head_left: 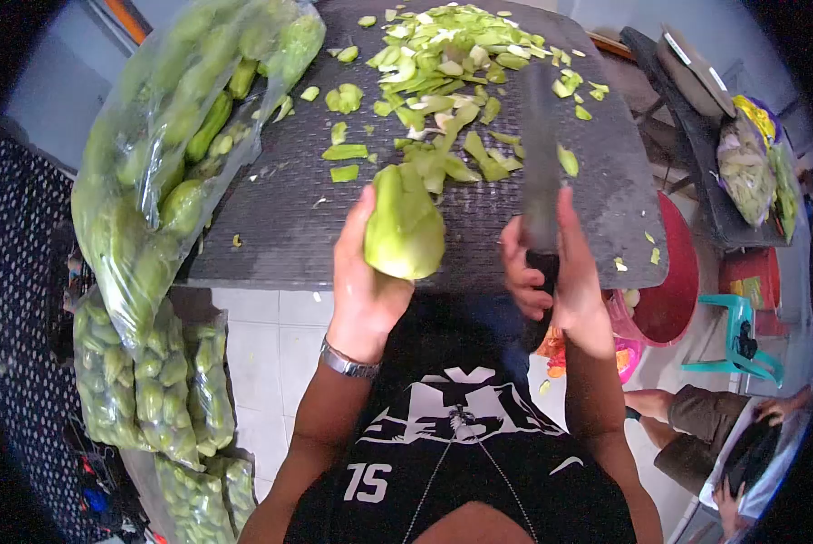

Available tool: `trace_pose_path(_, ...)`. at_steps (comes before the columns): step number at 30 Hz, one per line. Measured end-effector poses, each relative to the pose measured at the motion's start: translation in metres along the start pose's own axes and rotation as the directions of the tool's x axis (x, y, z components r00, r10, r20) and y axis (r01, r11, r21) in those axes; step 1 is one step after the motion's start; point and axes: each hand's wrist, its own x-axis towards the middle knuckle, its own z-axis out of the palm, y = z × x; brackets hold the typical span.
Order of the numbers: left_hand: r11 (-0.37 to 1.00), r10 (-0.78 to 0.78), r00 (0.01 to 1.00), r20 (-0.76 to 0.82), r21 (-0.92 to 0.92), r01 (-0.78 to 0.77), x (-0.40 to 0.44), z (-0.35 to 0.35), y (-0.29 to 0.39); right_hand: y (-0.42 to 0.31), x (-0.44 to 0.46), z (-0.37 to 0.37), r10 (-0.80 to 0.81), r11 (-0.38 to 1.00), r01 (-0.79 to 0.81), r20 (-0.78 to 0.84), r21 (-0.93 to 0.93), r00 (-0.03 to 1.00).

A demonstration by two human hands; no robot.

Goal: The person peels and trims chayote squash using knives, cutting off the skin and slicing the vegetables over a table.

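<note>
In my left hand (363,295) is a pale green chayote (405,227), its surface cut into flat peeled faces. The fingers wrap behind it, near the front edge of the table. To the right, my right hand (577,290) grips a knife (540,154) by its black handle, with the broad blade pointing up and slightly blurred. Knife and chayote are apart. Beyond both hands, green peelings (461,59) are heaped and scattered over the dark woven-pattern table (280,222).
A clear plastic bag (144,172) of green chayotes lies on the table's left. Packed bags (139,381) stand below it. A red tub (669,272) and a turquoise stool (737,340) are at right, near a seated person (696,417). Bagged vegetables (746,168) rest on another table.
</note>
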Motion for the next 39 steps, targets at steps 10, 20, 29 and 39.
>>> trace_pose_path(10, 0.991, -0.132, 0.988, 0.076, -0.013, 0.134, 0.002, -0.005, -0.012, 0.025, -0.018, 0.041, -0.451, -0.083, 0.141, 0.163, -0.987, 0.877)
trace_pose_path(20, 0.999, -0.043, 0.999, 0.000, -0.009, 0.043, -0.003, -0.003, -0.029, 0.027, -0.016, 0.041, -0.469, -0.216, 0.140, 0.229, -0.966, 0.853)
trace_pose_path(29, 1.000, 0.014, 1.000, -0.005, 0.019, -0.013, -0.006, 0.002, -0.029, 0.031, -0.014, 0.041, -0.473, -0.187, 0.123, 0.199, -0.975, 0.858)
trace_pose_path(39, 0.999, 0.047, 0.999, -0.022, 0.017, -0.046, -0.003, -0.005, -0.024, 0.002, -0.022, 0.026, -0.413, -0.230, -0.109, -0.004, -0.967, 0.911)
